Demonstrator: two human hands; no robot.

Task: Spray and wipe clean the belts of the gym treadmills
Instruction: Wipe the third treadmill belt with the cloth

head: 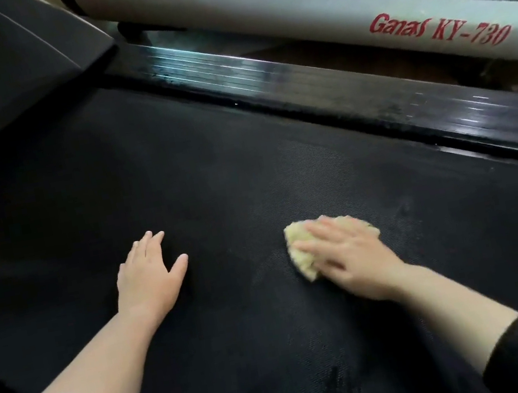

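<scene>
The black textured treadmill belt point(212, 176) fills most of the head view. A crumpled yellow cloth point(300, 251) lies on the belt right of centre. My right hand point(348, 257) lies flat on top of the cloth with straight fingers, pressing it onto the belt; the hand looks slightly blurred. My left hand point(150, 274) rests flat on the bare belt to the left, fingers spread, holding nothing. A dark wet patch point(338, 379) shows on the belt near the bottom edge.
A shiny ribbed side rail point(300, 85) borders the belt on the far side. Beyond it stands a neighbouring treadmill's white frame point(323, 22) with red lettering. A black motor cover point(3, 68) rises at the upper left. No spray bottle is in view.
</scene>
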